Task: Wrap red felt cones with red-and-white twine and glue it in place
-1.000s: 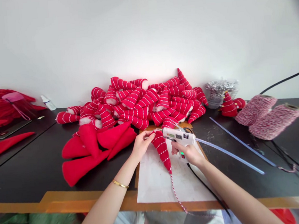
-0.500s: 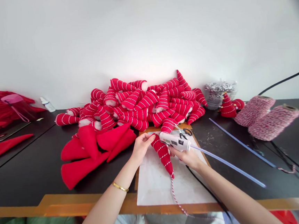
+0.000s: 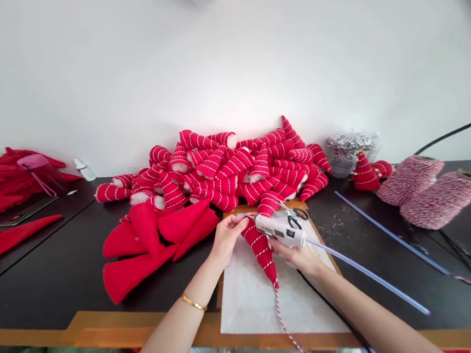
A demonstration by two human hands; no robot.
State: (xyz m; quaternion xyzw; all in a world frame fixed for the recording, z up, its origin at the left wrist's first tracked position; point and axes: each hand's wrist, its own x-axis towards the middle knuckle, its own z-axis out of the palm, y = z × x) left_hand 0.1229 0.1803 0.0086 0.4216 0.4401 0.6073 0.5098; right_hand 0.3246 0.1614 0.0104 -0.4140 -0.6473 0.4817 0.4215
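Observation:
My left hand (image 3: 229,236) pinches the wide upper end of a red felt cone (image 3: 262,254) wound with red-and-white twine. The cone's tip points down toward me, and a twine tail (image 3: 281,312) runs from it over the table edge. My right hand (image 3: 298,253) is closed round the handle of a white hot glue gun (image 3: 280,231), its nozzle end close to the cone's wide end. A long clear glue stick (image 3: 368,275) sticks out of the gun's back. Black-handled scissors (image 3: 294,221) lie just behind the gun. A white sheet (image 3: 247,307) is under the hands.
Twine-wrapped red cones (image 3: 218,170) are heaped along the wall. Plain red cones (image 3: 140,267) lie at left. Two twine spools (image 3: 443,199), a loose glue stick (image 3: 393,234), a small decorated red cone (image 3: 364,173) and a tub of silver tinsel (image 3: 352,152) are at right. A black cord (image 3: 329,305) crosses the sheet.
The whole view has shifted slightly, so the scene sits a little lower and to the right. Both hands keep their hold on the cone and the glue gun.

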